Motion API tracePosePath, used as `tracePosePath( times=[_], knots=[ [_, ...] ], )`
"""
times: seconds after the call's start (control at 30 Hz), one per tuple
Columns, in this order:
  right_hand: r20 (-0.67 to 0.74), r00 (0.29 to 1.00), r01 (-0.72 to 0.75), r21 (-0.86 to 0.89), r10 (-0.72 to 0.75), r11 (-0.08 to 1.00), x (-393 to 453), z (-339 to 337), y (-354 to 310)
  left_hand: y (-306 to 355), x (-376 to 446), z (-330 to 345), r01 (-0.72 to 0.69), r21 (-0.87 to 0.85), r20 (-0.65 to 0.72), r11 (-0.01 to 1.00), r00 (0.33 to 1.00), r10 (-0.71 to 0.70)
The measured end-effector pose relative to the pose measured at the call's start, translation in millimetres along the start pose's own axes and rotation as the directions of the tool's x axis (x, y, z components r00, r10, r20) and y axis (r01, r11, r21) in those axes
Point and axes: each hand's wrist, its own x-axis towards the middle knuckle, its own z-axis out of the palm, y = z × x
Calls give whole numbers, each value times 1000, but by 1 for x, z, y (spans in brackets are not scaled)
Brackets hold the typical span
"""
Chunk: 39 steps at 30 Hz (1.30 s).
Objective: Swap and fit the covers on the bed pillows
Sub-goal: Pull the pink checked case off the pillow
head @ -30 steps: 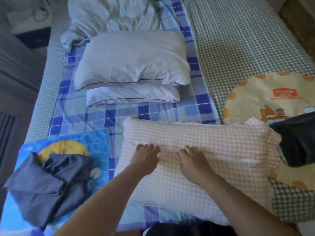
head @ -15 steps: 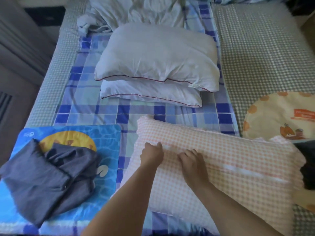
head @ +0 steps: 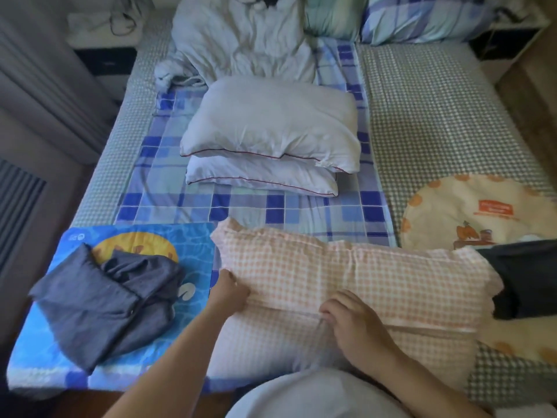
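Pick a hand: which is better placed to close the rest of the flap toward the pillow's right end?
Right, probably. The right hand already pinches the flap seam mid-pillow on the orange checked pillow, with the unclosed stretch running rightward. The left hand grips the left end.

At the right edge of the frame, the black folded garment (head: 524,276) and the round cream cartoon-print cushion (head: 470,212) are cut off. The lower white red-piped pillow (head: 262,178) is partly hidden by the upper one (head: 271,122).

An orange-and-white checked pillow cover (head: 346,276); two white pillows (head: 271,131) piped in red; a blue plaid sheet (head: 168,188); a grey folded cloth (head: 99,306); a green-checked mattress cover (head: 437,116).
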Motion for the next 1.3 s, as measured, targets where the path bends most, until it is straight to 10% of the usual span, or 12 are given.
tracePosePath(
  times=[0.23, 0.43, 0.63, 0.8, 1.03, 1.3],
  knots=[
    [22, 1000, -18, 86, 16, 996, -20, -17, 7, -33, -42, 4, -50, -252, 9, 966, 999, 54],
    [212, 957, 193, 57, -201, 980, -14, -27, -13, -33, -47, 5, -108, 271, -190, 957, 968, 163],
    [302, 931, 169, 144, -206, 975, -23, -42, -18, -38, -33, -9, -57, 293, -146, 955, 984, 104],
    [239, 971, -22, 126, -9, 992, -22, -64, 1, -30, -43, -17, -160, -60, -106, 985, 982, 153],
    [199, 978, -89, 137, 61, 987, -12, -124, -22, 63, -138, -53, -272, -637, 26, 721, 928, 373],
    [-356, 920, 107, -170, -162, 980, -5, -129, -93, 137, -212, -37, 209, -890, 360, 406, 868, 343]
  ],
)
